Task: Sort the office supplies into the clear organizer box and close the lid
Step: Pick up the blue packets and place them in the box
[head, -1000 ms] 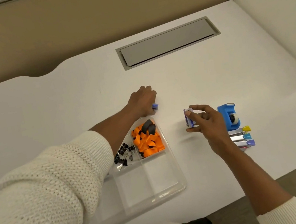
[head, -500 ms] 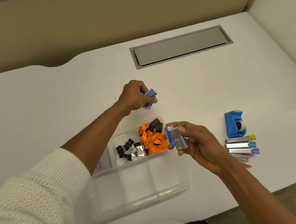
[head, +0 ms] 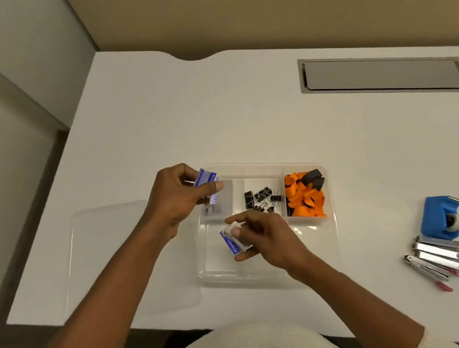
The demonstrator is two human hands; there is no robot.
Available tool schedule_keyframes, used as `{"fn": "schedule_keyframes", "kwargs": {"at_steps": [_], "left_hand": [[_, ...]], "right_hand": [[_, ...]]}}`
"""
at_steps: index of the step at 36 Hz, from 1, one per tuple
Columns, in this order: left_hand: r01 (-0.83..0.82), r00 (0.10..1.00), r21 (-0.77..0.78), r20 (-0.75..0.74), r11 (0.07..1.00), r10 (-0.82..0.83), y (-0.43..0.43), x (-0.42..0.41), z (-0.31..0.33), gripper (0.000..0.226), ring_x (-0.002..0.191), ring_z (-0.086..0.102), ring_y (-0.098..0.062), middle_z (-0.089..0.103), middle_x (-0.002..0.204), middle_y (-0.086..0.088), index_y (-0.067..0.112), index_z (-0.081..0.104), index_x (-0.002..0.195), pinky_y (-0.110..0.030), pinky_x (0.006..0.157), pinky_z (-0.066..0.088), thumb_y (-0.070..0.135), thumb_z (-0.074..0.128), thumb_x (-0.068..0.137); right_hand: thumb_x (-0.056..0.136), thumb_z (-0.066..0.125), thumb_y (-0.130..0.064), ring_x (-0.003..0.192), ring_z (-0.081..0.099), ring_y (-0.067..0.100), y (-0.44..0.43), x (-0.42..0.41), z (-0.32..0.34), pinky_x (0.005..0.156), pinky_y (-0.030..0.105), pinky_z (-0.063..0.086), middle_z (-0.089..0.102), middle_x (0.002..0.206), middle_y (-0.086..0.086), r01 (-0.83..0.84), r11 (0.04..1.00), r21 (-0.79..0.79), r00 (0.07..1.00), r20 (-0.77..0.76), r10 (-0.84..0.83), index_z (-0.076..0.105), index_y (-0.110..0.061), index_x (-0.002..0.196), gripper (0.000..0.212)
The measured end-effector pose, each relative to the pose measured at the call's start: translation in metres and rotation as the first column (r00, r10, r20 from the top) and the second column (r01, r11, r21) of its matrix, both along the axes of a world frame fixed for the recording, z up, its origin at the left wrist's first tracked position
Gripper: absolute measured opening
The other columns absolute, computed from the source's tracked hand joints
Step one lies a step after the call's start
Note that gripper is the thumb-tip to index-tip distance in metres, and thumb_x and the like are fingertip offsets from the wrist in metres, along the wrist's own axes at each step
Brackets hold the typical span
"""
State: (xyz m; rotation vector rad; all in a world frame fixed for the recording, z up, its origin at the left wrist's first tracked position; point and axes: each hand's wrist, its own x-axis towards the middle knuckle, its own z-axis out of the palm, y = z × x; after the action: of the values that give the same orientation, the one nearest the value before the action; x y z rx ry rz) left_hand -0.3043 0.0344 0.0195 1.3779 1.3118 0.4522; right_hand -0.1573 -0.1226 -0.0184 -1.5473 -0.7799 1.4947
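The clear organizer box [head: 328, 245] lies open on the white desk, its lid [head: 108, 253] flat to the left. My left hand [head: 177, 201] grips a small blue staple box [head: 206, 177] over the box's back-left compartment, where a small white label piece [head: 214, 208] lies. My right hand [head: 257, 237] holds a second blue staple box [head: 233, 241] above the front compartment. Black binder clips [head: 262, 197] fill the middle back compartment. Orange and black pieces [head: 305, 193] fill the back-right one.
A blue tape dispenser [head: 439, 217] stands on the desk at the right. Several metal clips with coloured tips [head: 443, 258] lie just in front of it. A grey cable hatch [head: 384, 77] is set into the desk at the back. The desk's left edge drops off beyond the lid.
Both hands have carried their staple boxes from the desk to above the organizer box. The camera has swung left, so the box now sits mid-frame.
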Motion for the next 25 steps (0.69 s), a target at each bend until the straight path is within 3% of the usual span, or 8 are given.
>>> {"fn": "schedule_keyframes", "kwargs": {"at_steps": [3,6,8,11,14,18,20,25], "left_hand": [[-0.072,0.997,-0.035,0.011,0.997,0.073,-0.013,-0.028,-0.006,0.030,0.075,0.077,-0.020,0.074,0.086,-0.010,0.009,0.068,0.081,-0.040,0.076,0.066,0.018,0.095,0.070],[-0.142,0.990,-0.058,0.014,0.988,0.143,-0.026,-0.046,-0.012,0.032,0.071,0.075,-0.017,0.073,0.087,-0.013,0.006,0.068,0.081,-0.041,0.076,0.067,0.018,0.096,0.069],[-0.197,0.980,-0.069,0.011,0.978,0.199,-0.032,-0.055,-0.016,0.035,0.077,0.075,-0.026,0.075,0.090,-0.015,0.004,0.070,0.084,-0.045,0.078,0.067,0.021,0.096,0.069],[-0.262,0.965,-0.060,-0.006,0.963,0.262,-0.037,-0.064,-0.021,0.039,0.082,0.076,-0.031,0.076,0.092,-0.014,0.003,0.070,0.090,-0.044,0.077,0.067,0.025,0.095,0.070],[-0.282,0.959,-0.037,-0.014,0.959,0.282,-0.040,-0.068,-0.021,0.040,0.079,0.075,-0.026,0.075,0.091,-0.011,0.004,0.070,0.091,-0.037,0.073,0.067,0.027,0.094,0.071],[-0.281,0.958,-0.043,-0.070,0.959,0.278,-0.042,-0.074,-0.028,0.041,0.075,0.076,-0.021,0.075,0.088,-0.005,0.011,0.070,0.089,-0.042,0.076,0.067,0.036,0.095,0.068],[-0.282,0.957,-0.059,-0.088,0.958,0.276,-0.043,-0.077,-0.033,0.045,0.074,0.078,-0.021,0.076,0.088,-0.004,0.013,0.070,0.089,-0.048,0.079,0.067,0.041,0.096,0.065],[-0.271,0.962,-0.080,-0.064,0.959,0.266,-0.046,-0.076,-0.034,0.041,0.074,0.077,-0.021,0.076,0.089,-0.007,0.009,0.071,0.091,-0.048,0.080,0.067,0.033,0.095,0.068]], "right_hand": [[0.095,0.071,-0.036,0.080,0.074,0.014,0.009,-0.018,-0.011,0.068,0.039,0.065,0.074,0.096,-0.004,-0.205,0.977,0.058,0.866,0.475,0.154,0.066,-0.027,0.121,0.028],[0.089,0.074,-0.044,0.086,0.072,0.018,0.012,-0.037,-0.025,0.069,0.039,0.061,0.076,0.105,-0.005,-0.434,0.901,0.003,0.476,0.850,0.226,0.058,-0.028,0.121,0.039],[0.086,0.077,-0.035,0.080,0.069,0.026,0.012,-0.049,-0.035,0.058,0.039,0.058,0.075,0.095,0.001,-0.538,0.843,-0.013,0.295,0.934,0.202,0.058,-0.020,0.113,0.035],[0.078,0.083,-0.025,0.070,0.062,0.027,0.010,-0.062,-0.045,0.044,0.031,0.045,0.070,0.075,0.003,-0.605,0.791,-0.095,0.148,0.962,0.228,0.058,-0.016,0.096,0.032],[0.075,0.086,-0.023,0.074,0.062,0.027,0.010,-0.066,-0.054,0.047,0.030,0.036,0.070,0.079,0.005,-0.619,0.783,-0.067,0.154,0.967,0.204,0.059,-0.014,0.097,0.036],[0.088,0.074,-0.036,0.089,0.062,0.029,0.016,-0.063,-0.053,0.066,0.040,0.056,0.071,0.099,0.008,-0.636,0.766,-0.093,0.229,0.925,0.302,0.060,-0.013,0.108,0.033],[0.088,0.073,-0.041,0.092,0.062,0.029,0.017,-0.059,-0.050,0.074,0.044,0.058,0.071,0.103,0.007,-0.627,0.772,-0.105,0.273,0.899,0.344,0.062,-0.013,0.110,0.037],[0.092,0.071,-0.023,0.092,0.067,0.026,0.022,-0.052,-0.048,0.082,0.039,0.057,0.072,0.106,0.006,-0.634,0.767,-0.100,0.373,0.829,0.416,0.067,-0.015,0.116,0.025]]}}
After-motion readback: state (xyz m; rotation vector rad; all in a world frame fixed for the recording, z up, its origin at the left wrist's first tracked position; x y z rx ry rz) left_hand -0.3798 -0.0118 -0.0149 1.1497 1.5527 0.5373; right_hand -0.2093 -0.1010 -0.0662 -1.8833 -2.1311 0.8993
